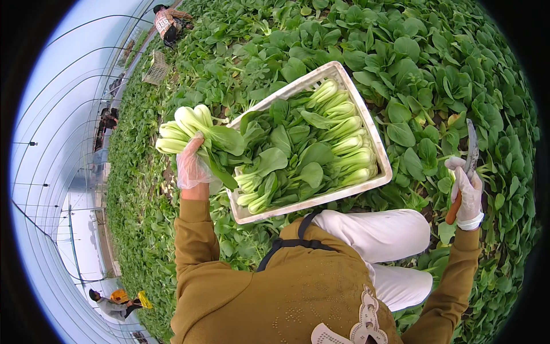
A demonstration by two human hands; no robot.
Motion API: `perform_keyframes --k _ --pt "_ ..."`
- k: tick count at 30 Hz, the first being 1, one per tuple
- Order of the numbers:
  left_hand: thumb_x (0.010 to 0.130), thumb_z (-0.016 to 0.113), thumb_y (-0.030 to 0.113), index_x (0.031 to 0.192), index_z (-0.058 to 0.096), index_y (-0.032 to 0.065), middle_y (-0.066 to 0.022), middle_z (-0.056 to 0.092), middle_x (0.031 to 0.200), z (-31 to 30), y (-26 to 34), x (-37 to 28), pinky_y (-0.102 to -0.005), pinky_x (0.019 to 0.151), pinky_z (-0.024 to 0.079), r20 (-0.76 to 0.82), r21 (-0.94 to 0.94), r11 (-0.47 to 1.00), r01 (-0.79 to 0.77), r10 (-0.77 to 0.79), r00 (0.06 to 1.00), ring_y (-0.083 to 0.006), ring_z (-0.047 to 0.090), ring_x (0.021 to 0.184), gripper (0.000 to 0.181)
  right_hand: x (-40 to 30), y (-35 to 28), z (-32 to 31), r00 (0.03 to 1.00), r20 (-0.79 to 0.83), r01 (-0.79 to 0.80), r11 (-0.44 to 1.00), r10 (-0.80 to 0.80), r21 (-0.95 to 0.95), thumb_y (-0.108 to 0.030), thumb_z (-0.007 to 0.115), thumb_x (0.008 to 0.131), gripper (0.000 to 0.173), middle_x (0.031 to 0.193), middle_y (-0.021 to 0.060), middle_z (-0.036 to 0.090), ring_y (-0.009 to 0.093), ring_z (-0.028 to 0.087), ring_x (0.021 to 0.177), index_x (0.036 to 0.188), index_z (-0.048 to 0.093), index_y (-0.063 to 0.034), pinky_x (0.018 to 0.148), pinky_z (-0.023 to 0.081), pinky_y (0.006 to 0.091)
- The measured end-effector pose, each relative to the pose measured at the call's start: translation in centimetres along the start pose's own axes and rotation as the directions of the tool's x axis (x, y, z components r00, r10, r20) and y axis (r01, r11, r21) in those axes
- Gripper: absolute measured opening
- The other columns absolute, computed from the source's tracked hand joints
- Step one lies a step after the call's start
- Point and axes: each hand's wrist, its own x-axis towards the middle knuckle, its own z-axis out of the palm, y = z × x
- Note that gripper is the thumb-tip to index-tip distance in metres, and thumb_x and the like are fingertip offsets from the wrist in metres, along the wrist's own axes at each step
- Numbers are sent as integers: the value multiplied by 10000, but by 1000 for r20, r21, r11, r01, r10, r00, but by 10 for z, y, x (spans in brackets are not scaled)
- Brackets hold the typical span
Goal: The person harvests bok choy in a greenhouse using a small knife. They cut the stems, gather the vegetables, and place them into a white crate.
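My left hand [194,165], in a clear plastic glove, is shut on a bunch of bok choy [193,122] with pale stem bases and green leaves. It holds the bunch just past the left edge of a white plastic crate [307,205]. Inside the crate, more bok choy [352,144] lies in rows, bases along the right wall and some at the lower left, leaves in the middle. Off to the right, my gloved right hand [468,193] grips a curved harvesting knife [471,144] by its orange-brown handle, blade pointing away from me, over growing plants.
Growing bok choy [404,51] surrounds the crate. A second crate [156,69] stands at the upper left near a crouching person [168,23]. Another person [111,306] is at the lower left beside a yellow container [145,299]. Greenhouse hoops [64,86] arch along the left.
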Motion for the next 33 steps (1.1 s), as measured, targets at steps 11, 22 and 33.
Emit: perform_keyframes --k 11,22,33 --pt "870 610 20 1252 505 18 -107 621 1121 38 -94 -96 -353 802 563 -200 131 978 163 -135 970 -219 646 942 396 3 -4 311 675 738 -346 881 -4 321 -45 751 775 708 1254 70 575 132 560 1091 1391 404 -2 966 430 264" --pt "914 571 488 1443 294 70 -133 434 1375 -45 -104 -115 -400 982 395 -430 73 872 483 -410 805 -256 499 1142 729 42 13 419 191 970 653 757 -150 -11 -202 676 768 653 1460 121 405 341 527 1198 1381 466 -285 980 446 384" --pt "835 675 153 1280 503 43 -131 551 1169 -81 -76 -138 -355 843 469 72 991 103 -86 127 989 -247 567 1017 490 57 71 387 535 811 231 964 -236 128 -218 708 796 667 1406 160 455 285 497 1238 1385 432 -66 1027 402 325"
